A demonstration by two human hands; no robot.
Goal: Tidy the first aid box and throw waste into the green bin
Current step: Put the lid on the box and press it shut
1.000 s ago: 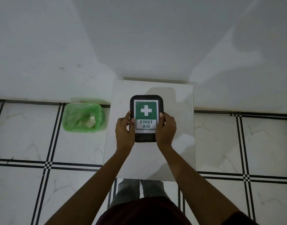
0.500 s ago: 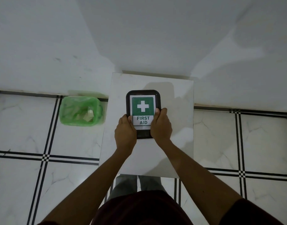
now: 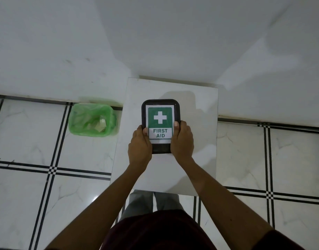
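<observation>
hands slid up; both grip first aid box [image 3: 160, 117] sides.

A black first aid box [image 3: 160, 126] is seen, labelled in green and white with a white cross. At nine o'clock from it, a translucent green bin [image 3: 92, 120] is lined with what may be pale paper scraps. The white marbled floor [image 3: 245, 156] is crossed by paired black lines. A white table [image 3: 196, 123] is veined faintly grey.
</observation>
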